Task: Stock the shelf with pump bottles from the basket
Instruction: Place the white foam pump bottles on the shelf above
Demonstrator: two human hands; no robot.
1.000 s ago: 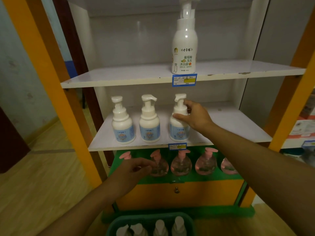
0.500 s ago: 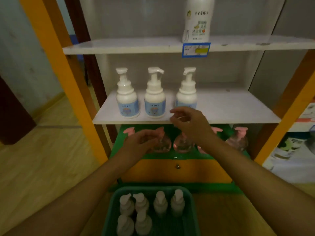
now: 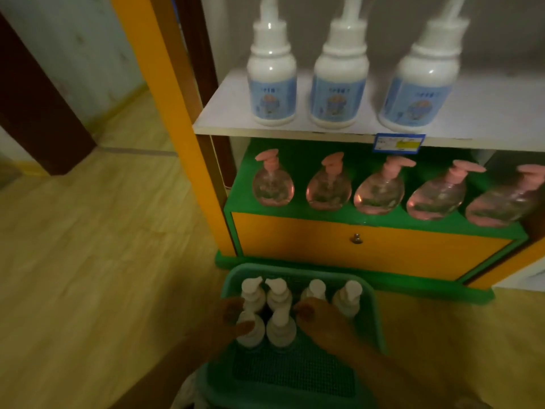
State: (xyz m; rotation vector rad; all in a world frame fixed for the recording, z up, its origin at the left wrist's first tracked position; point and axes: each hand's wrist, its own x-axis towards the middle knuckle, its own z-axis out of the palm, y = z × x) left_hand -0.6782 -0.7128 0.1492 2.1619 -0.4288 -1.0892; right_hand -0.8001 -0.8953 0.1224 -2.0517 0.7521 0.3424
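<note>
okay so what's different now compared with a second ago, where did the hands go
The right hand let go of the third white pump bottle on the shelf; both hands dropped into the green basket, the left hand touching a bottle there. Three shelf bottles and six basket bottles stayed put.

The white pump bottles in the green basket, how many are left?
6 show: four along the far row, two nearer. The hands may hide more.

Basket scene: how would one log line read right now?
both hands in green basket | left hand, right hand among white bottles | grip unclear | three shelved
</note>
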